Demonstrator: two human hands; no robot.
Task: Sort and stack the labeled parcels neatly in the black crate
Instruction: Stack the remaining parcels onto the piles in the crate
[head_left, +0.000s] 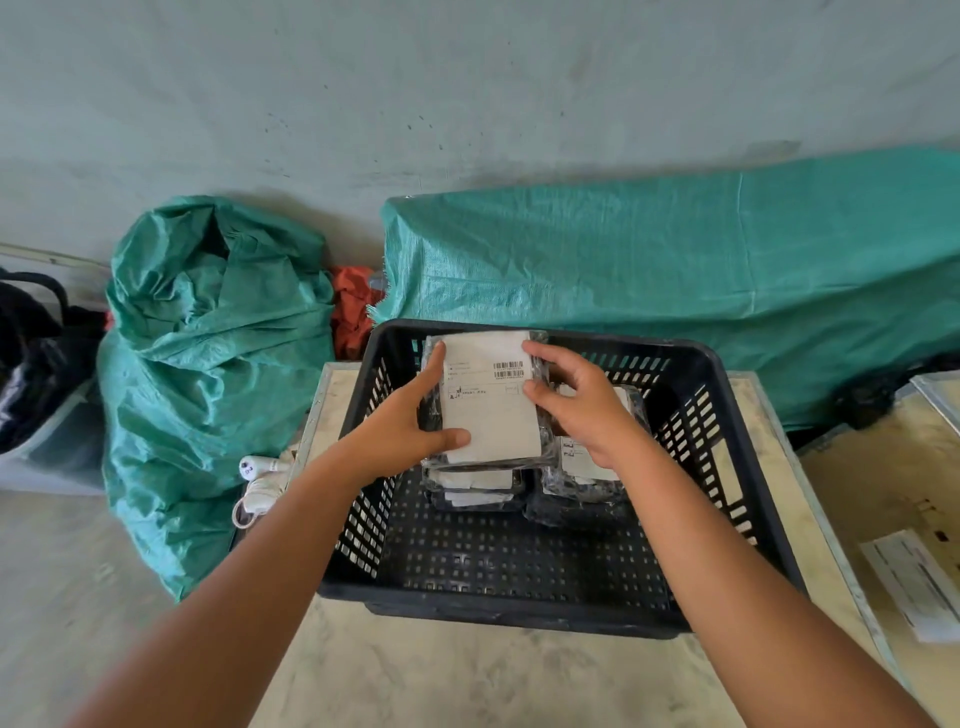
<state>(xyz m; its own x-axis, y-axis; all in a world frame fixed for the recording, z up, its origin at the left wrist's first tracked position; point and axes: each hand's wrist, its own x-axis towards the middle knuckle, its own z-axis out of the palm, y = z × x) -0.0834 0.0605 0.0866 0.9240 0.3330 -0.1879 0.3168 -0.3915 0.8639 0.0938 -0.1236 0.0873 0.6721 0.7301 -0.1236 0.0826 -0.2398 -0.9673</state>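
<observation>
Far left on the floor: crumpled green woven-plastic sack (208, 364), white coiled cable (260, 488) by the table edge. Your left hand (400, 426) grips the left edge of the top black-wrapped parcel w/ white barcode label (493, 405), thumb on the label, fingers along the side. Parcel sits atop the left stack in the black perforated plastic crate (737, 467). Your right hand (582, 405) pinches its right edge, fingers spread. Second parcel stack (582, 467) just beside, under that hand.
</observation>
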